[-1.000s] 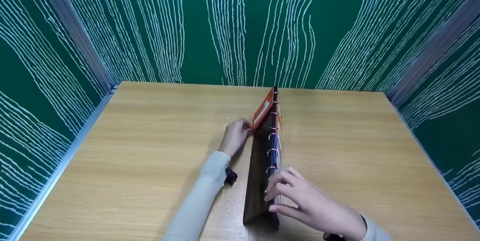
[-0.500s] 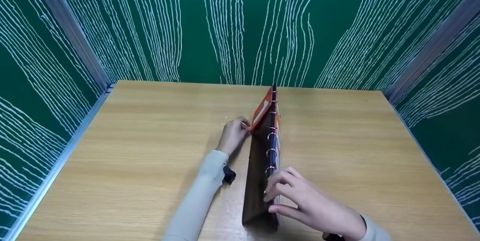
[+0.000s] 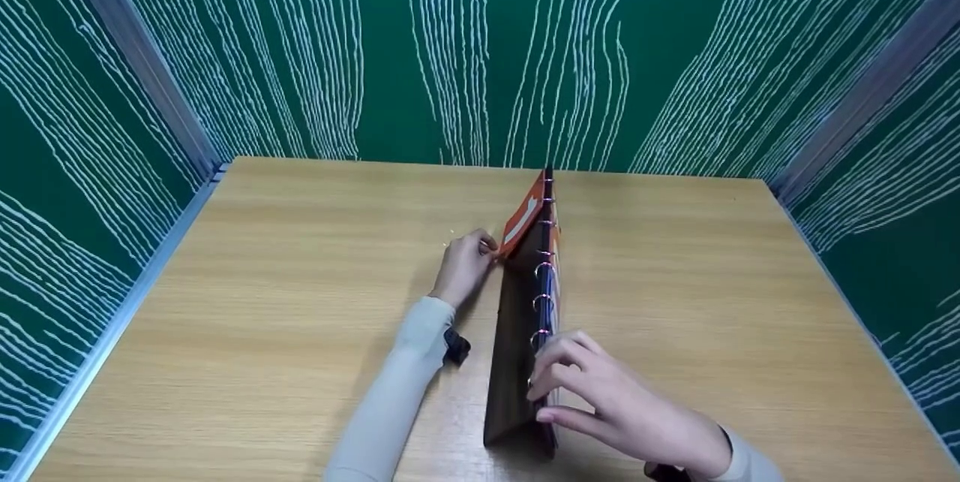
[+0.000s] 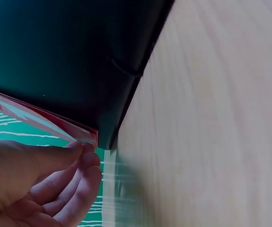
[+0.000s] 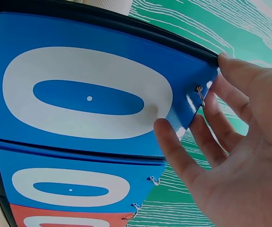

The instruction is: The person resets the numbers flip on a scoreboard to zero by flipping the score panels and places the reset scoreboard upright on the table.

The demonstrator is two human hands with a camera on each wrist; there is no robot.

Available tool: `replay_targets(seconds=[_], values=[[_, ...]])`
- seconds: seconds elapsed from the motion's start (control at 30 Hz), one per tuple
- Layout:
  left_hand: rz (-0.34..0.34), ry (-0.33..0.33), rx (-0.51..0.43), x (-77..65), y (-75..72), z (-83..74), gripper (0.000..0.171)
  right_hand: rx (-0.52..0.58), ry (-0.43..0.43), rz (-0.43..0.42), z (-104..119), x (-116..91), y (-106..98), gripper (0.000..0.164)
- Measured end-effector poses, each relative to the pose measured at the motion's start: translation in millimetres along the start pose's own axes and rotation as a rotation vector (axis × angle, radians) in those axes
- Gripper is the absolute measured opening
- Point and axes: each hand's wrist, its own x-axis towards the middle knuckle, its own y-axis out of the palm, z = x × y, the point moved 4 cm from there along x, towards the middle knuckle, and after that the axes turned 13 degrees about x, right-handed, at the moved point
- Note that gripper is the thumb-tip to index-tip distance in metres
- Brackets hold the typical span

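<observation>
A black tabletop flip scoreboard [image 3: 514,347] stands tent-like on the table, with number cards hung on metal rings along its top edge. My left hand [image 3: 465,264] pinches the corner of a red card [image 3: 523,219] at the far end, on the board's left side. In the left wrist view, thumb and fingertips meet on this card's edge. My right hand [image 3: 600,399] holds the near end of the top edge. In the right wrist view, one finger lies over a blue card [image 5: 86,127] showing a white 0, and other fingers reach past the ring behind it.
The wooden table [image 3: 300,257] extends around the board. Green panels [image 3: 517,39] with white wavy lines enclose it at the back and sides. Below the large blue card hang a smaller blue card [image 5: 117,202] and a red card [image 5: 88,218], both with a 0.
</observation>
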Motion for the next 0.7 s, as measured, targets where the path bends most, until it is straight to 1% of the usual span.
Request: replay_targets(seconds=[0.23,0.33,0.43,0.53,0.7], values=[[0.009,-0.087,0.014,-0.5,-2.9,1.7,0.013,0.001,0.003,-0.001,0.4,0.0,0.4,0.022],[0.019,-0.124,-0.004,-1.7,-4.2,4.1,0.015,0.008,0.025,0.009,0.7,-0.7,0.7,0.022],[0.015,-0.137,-0.027,-1.4,-7.0,5.0,0.016,0.014,0.061,0.023,1.1,-1.1,0.3,0.019],[-0.003,-0.132,-0.038,0.0,-11.1,4.6,0.017,0.02,0.085,0.026,1.0,-1.2,-0.3,0.017],[-0.054,-0.129,-0.046,0.6,-18.3,1.7,0.02,0.01,0.064,0.014,1.5,-0.4,-0.7,0.025]])
